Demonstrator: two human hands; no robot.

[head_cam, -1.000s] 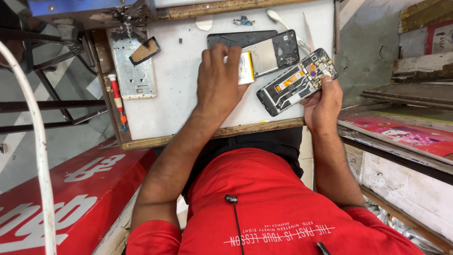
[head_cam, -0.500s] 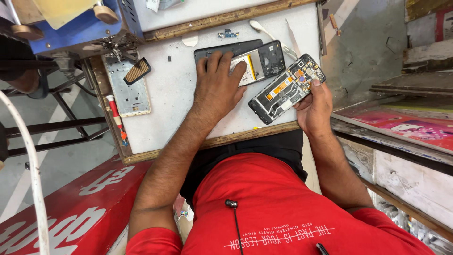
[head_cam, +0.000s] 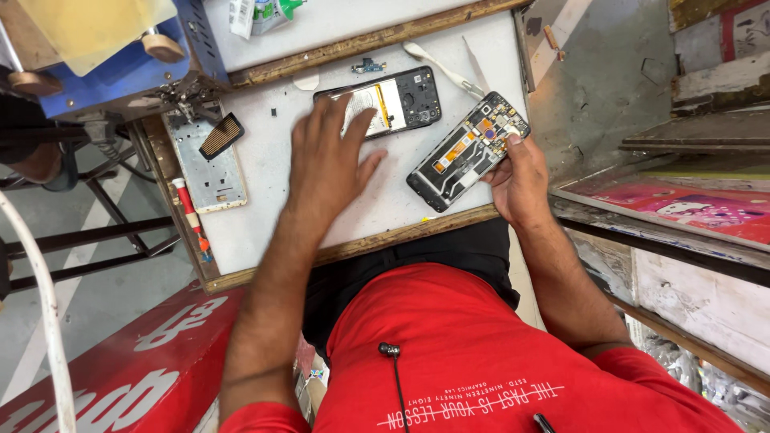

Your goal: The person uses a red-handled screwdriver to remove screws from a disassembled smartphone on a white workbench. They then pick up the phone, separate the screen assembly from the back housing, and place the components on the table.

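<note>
Hold frame (head_cam: 469, 150) clamped in right hand (head_cam: 521, 180); keep left hand (head_cam: 327, 164), fingers spread, flat beside phone (head_cam: 397, 100).

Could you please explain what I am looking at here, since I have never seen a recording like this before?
The picture comes from a camera worn on a person's head, looking straight down, so you see their own red shirt at the bottom and both bare arms reaching onto a white worktable with a wooden edge. The right hand holds an opened phone frame, its circuit parts showing, tilted over the table's edge. The left hand lies flat, fingers spread, partly on a second opened phone with its battery exposed. Also on the table: a white plastic prying tool, a pale metal phone plate with a small dark brush on it, and a red-handled screwdriver at the left edge.
</note>
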